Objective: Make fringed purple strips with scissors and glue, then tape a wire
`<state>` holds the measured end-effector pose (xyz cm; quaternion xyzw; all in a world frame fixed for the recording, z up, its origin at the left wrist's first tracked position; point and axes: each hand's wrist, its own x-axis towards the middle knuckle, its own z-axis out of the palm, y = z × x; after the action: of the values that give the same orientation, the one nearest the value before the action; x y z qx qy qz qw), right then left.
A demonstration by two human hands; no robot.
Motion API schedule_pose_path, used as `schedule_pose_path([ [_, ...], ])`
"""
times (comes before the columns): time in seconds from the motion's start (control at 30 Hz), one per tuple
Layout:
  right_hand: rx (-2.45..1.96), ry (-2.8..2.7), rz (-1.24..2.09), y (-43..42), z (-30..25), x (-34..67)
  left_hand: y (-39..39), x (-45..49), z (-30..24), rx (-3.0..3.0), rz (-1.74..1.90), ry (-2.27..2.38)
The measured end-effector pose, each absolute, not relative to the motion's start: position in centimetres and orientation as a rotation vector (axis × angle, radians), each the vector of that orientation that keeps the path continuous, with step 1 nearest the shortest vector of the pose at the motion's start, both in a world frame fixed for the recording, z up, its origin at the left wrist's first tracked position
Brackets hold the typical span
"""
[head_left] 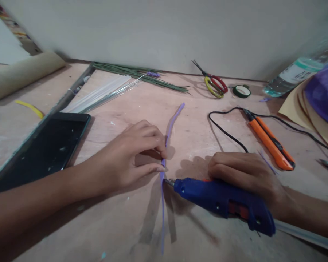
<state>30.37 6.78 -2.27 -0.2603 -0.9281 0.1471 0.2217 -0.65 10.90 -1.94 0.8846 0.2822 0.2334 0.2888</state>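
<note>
A thin purple strip runs up and down the middle of the table, narrowing towards its lower end. My left hand comes in from the left and pinches it near its middle between thumb and fingers. From the right, my right hand is wrapped round a blue hot glue gun that lies on its side. The gun's metal nozzle touches or nearly touches the strip just below my left thumb. A clear glue stick sticks out of the gun's back end. My right fingertips are partly hidden.
A dark phone lies at the left. Green stems, scissors and green tape lie along the wall. An orange cutter and black cord are at the right, near a bottle. A cardboard roll rests far left.
</note>
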Motion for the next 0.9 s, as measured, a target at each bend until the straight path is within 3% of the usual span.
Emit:
schedule_pose_path([
  [0.9, -0.649, -2.594, 0.338, 6.56, -2.01, 30.21, 11.04, -0.69, -1.89, 2.368, 0.599, 0.756],
])
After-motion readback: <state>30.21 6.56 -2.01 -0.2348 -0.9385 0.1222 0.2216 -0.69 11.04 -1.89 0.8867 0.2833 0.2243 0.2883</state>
